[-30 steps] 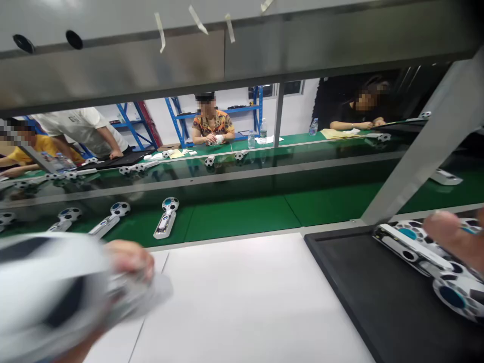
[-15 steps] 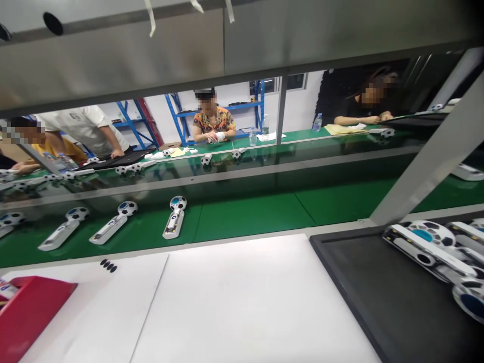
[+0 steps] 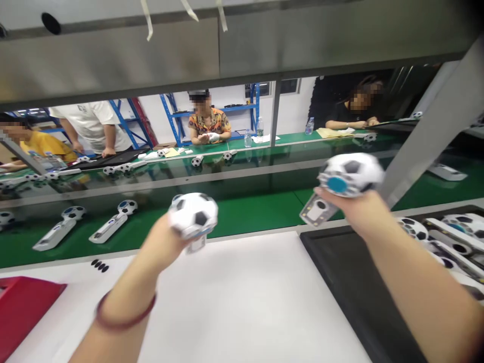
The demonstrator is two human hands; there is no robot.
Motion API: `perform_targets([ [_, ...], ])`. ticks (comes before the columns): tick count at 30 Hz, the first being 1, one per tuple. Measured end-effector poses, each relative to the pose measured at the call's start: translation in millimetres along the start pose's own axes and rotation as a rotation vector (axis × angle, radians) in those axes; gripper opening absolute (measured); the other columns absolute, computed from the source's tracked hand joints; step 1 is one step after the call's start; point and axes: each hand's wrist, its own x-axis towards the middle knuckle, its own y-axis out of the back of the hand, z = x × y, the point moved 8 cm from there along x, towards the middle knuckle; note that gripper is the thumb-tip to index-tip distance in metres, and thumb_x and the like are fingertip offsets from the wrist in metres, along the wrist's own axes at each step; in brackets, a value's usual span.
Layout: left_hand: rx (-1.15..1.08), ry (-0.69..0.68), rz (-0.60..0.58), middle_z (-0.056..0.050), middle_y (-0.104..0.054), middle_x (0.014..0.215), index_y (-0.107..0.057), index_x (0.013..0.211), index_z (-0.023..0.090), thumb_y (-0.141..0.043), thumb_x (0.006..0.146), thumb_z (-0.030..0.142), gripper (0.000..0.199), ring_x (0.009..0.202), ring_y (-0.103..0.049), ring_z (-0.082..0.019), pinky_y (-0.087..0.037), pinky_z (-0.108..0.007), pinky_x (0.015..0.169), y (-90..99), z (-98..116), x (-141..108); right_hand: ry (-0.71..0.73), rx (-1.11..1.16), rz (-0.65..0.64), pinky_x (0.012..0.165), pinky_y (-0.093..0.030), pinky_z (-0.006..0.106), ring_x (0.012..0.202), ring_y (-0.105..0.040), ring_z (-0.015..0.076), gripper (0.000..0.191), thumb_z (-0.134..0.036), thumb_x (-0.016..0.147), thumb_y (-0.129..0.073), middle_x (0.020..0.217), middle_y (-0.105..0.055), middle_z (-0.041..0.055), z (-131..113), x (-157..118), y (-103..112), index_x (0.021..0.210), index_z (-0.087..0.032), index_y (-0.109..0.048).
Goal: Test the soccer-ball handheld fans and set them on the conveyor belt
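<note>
Above a white workbench [image 3: 242, 302], hands well apart, left hand [image 3: 161, 244] grips a soccer-ball gadget [image 3: 193, 216], right hand [image 3: 355, 212] another [image 3: 351, 174].

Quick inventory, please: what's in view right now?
White soccer-ball-headed handheld devices: three, black-and-white, on the near belt, left.
Heaped devices: several, black-and-white with blue, on the black tray's far right.
Green conveyor belt: one, beyond the table.
White table top: one, foreground.
Black tray: one, right of the table top.
Red bin: one, lower left.
Co-workers: four, beyond the belts.
Left hand: one, holding a device, dark red bracelet.
Right hand: one, holding a device.
</note>
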Motion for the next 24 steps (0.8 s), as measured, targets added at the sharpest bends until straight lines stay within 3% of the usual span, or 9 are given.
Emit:
perform_targets([
  [2,0.064,0.066,-0.089,-0.006,-0.066,0.098,-0.063,0.097,0.017,-0.073,0.059,0.029,0.04,0.094,-0.059,-0.027,-0.048,-0.034,0.08,-31.3,-17.5,25.4,-0.231,-0.133,-0.06,0.077,-0.047,0.045,0.081,-0.061,0.0284,0.037,-0.035,0.058,-0.075,0.086,-0.066,0.008,49.4,13.8,-25.8,0.087,-0.015,-0.063],
  [6,0.178,0.171,-0.187,-0.009,-0.065,0.1,-0.056,0.106,0.014,-0.061,0.074,0.031,0.036,0.09,-0.061,-0.024,-0.048,-0.031,0.077,-86.6,-65.7,69.1,-0.243,-0.324,-0.198,0.079,-0.047,0.033,0.092,-0.06,0.0223,0.065,-0.034,0.066,-0.069,0.107,-0.063,0.0062,113.8,35.8,-60.3,0.124,-0.02,-0.042],
  [8,0.28,0.193,-0.197,-0.014,-0.065,0.097,-0.055,0.107,0.011,-0.057,0.078,0.029,0.035,0.089,-0.06,-0.026,-0.047,-0.035,0.077,-102.0,-86.4,75.7,-0.283,-0.395,-0.255,0.076,-0.048,0.033,0.088,-0.061,0.0219,0.066,-0.032,0.071,-0.063,0.105,-0.063,0.0072,138.9,36.6,-67.2,0.13,-0.02,-0.034],
  [10,0.399,0.195,-0.2,-0.017,-0.063,0.097,-0.058,0.103,0.01,-0.055,0.079,0.027,0.03,0.096,-0.057,-0.03,-0.043,-0.042,0.082,-110.1,-98.7,72.4,-0.313,-0.472,-0.276,0.077,-0.046,0.037,0.087,-0.061,0.026,0.056,-0.027,0.072,-0.061,0.099,-0.065,0.009,154.4,32.1,-68.4,0.124,-0.02,-0.044],
  [14,0.572,0.123,-0.187,-0.012,-0.057,0.112,-0.06,0.104,0.02,-0.049,0.082,0.024,0.024,0.117,-0.041,-0.029,-0.033,-0.042,0.095,-109.3,-98.2,58.2,-0.317,-0.593,-0.261,0.089,-0.033,0.054,0.11,-0.046,0.0382,0.025,-0.018,0.072,-0.054,0.101,-0.062,0.0139,159.5,18.0,-68.0,0.095,-0.019,-0.064],
  [16,0.643,0.121,-0.148,-0.01,-0.05,0.123,-0.058,0.108,0.023,-0.044,0.084,0.024,0.027,0.125,-0.03,-0.027,-0.026,-0.04,0.1,-97.7,-98.6,53.6,-0.287,-0.612,-0.22,0.095,-0.021,0.061,0.124,-0.03,0.0402,0.027,-0.015,0.074,-0.05,0.119,-0.054,0.0151,152.1,12.8,-68.9,0.097,-0.018,-0.063],
  [19,0.754,0.251,-0.057,-0.02,-0.036,0.133,-0.046,0.122,0.015,-0.046,0.082,0.023,0.041,0.129,-0.018,-0.036,-0.02,-0.051,0.1,-69.0,-116.2,47.7,-0.231,-0.563,-0.187,0.103,-0.008,0.057,0.132,-0.013,0.0345,0.038,-0.016,0.076,-0.046,0.136,-0.037,0.0127,135.1,7.0,-79.8,0.113,-0.018,-0.056],
  [21,0.791,0.371,-0.067,-0.027,-0.043,0.122,-0.038,0.127,0.01,-0.054,0.077,0.028,0.055,0.121,-0.031,-0.042,-0.03,-0.054,0.09,-55.3,-135.1,42.5,-0.21,-0.481,-0.203,0.107,-0.007,0.05,0.133,-0.013,0.0298,0.043,-0.019,0.077,-0.047,0.138,-0.035,0.0117,123.0,2.1,-95.8,0.12,-0.017,-0.052],
  [24,0.788,0.458,-0.151,-0.019,-0.056,0.1,-0.042,0.123,0.015,-0.052,0.077,0.027,0.048,0.096,-0.054,-0.035,-0.042,-0.041,0.072,-50.3,-151.1,35.9,-0.213,-0.307,-0.261,0.109,-0.013,0.04,0.131,-0.023,0.0228,0.05,-0.022,0.076,-0.048,0.136,-0.038,0.0087,104.0,-12.4,-130.3,0.126,-0.02,-0.045],
])
